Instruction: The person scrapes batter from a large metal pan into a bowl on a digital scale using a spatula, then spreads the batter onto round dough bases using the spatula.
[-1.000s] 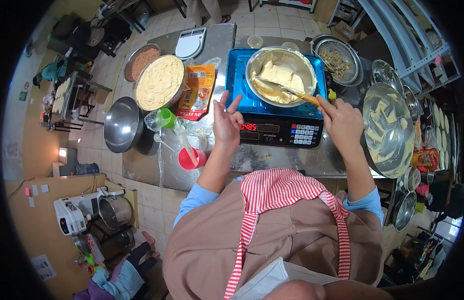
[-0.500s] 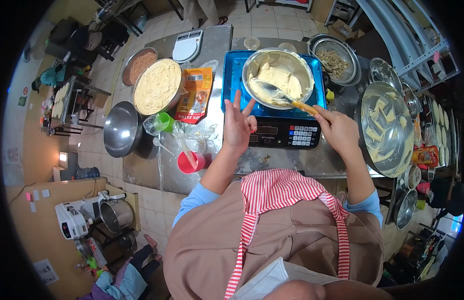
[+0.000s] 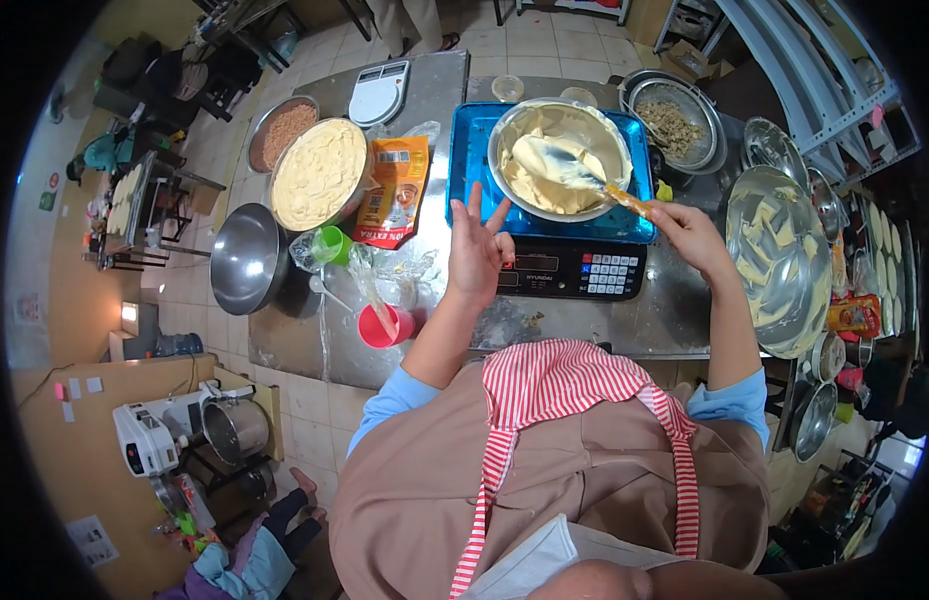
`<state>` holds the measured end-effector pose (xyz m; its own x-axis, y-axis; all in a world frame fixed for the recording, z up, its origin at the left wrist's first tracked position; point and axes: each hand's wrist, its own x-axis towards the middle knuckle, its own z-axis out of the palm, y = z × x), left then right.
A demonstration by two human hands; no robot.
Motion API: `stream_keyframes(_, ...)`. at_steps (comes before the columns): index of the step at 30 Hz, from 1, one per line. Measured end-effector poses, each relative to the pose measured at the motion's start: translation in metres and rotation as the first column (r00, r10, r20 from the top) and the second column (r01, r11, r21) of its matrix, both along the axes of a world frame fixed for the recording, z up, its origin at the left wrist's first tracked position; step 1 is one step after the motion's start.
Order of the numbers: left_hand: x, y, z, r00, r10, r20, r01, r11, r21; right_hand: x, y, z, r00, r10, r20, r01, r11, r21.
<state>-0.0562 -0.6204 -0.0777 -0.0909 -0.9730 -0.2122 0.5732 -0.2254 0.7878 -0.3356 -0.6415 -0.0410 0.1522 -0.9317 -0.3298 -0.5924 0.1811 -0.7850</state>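
Observation:
My right hand [image 3: 694, 240] grips the wooden handle of a spatula [image 3: 624, 200], whose cream-covered blade lies in a metal bowl [image 3: 624, 150]. Pale yellow cream [image 3: 529, 185] fills part of that bowl. Under it is a digital scale [image 3: 468, 135] with a blue platform and a black keypad front. My left hand [image 3: 476, 255] is open, fingers spread, at the scale's left front corner. Its fingertips come close to the bowl; whether they touch it I cannot tell.
At left are a bowl of cream [image 3: 319, 172], an orange pouch [image 3: 394, 190], a dark bowl [image 3: 246, 258], a red cup [image 3: 384, 327] and a white scale [image 3: 378, 92]. A large cream-smeared bowl [image 3: 774, 290] stands right. Another person's legs [image 3: 404, 22] show beyond the table.
My right hand has moved right and slightly down with the spatula. Its blade has shifted right and the cream is heaped differently. My left hand keeps its pose.

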Motion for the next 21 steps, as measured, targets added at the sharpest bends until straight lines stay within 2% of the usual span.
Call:
stream_keyframes(1,0.0,-0.001,-0.001,1.0,0.001,0.001,-0.001,1.0,0.0,0.007,0.003,0.017,0.97,-0.019,-0.242,0.002,0.998,-0.068)
stream_keyframes(2,0.001,-0.003,-0.002,1.0,-0.003,-0.002,0.003,1.0,-0.008,0.014,0.006,0.028,0.882,-0.053,-0.467,-0.011,0.991,-0.134)
stream_keyframes(3,0.001,-0.004,-0.002,1.0,-0.008,-0.004,0.008,1.0,-0.017,0.018,0.009,0.028,0.883,-0.054,-0.466,-0.01,0.991,-0.135)
stream_keyframes(5,0.001,-0.006,-0.002,1.0,-0.029,0.0,0.029,0.999,-0.017,0.024,0.014,0.028,0.753,-0.09,-0.652,-0.179,0.925,-0.334)
stream_keyframes(8,-0.002,-0.007,0.0,0.999,-0.048,-0.003,0.048,0.999,-0.011,0.04,0.019,0.037,0.678,-0.065,-0.732,-0.277,0.9,-0.337)
stream_keyframes(12,-0.003,-0.007,0.003,0.999,-0.045,-0.014,0.045,0.999,0.001,0.036,0.02,0.033,0.701,-0.063,-0.711,-0.295,0.882,-0.369)
stream_keyframes(14,-0.003,-0.007,0.003,0.999,-0.044,-0.018,0.044,0.999,0.006,0.029,0.02,0.028,0.777,-0.036,-0.629,-0.242,0.905,-0.35)
stream_keyframes(15,-0.003,-0.008,0.003,0.999,-0.046,-0.021,0.046,0.999,0.008,0.029,0.021,0.029,0.775,-0.036,-0.63,-0.242,0.905,-0.349)
stream_keyframes(17,-0.003,-0.009,0.002,0.999,-0.049,-0.02,0.05,0.999,0.002,0.028,0.022,0.031,0.808,-0.014,-0.589,-0.157,0.959,-0.237)
stream_keyframes(20,-0.002,-0.008,0.001,0.999,-0.051,-0.009,0.051,0.999,-0.003,0.022,0.018,0.026,0.873,0.005,-0.488,-0.09,0.984,-0.152)
stream_keyframes(21,-0.002,-0.008,0.0,0.999,-0.05,-0.004,0.05,0.999,-0.003,0.013,0.014,0.009,0.873,0.004,-0.488,-0.088,0.985,-0.149)
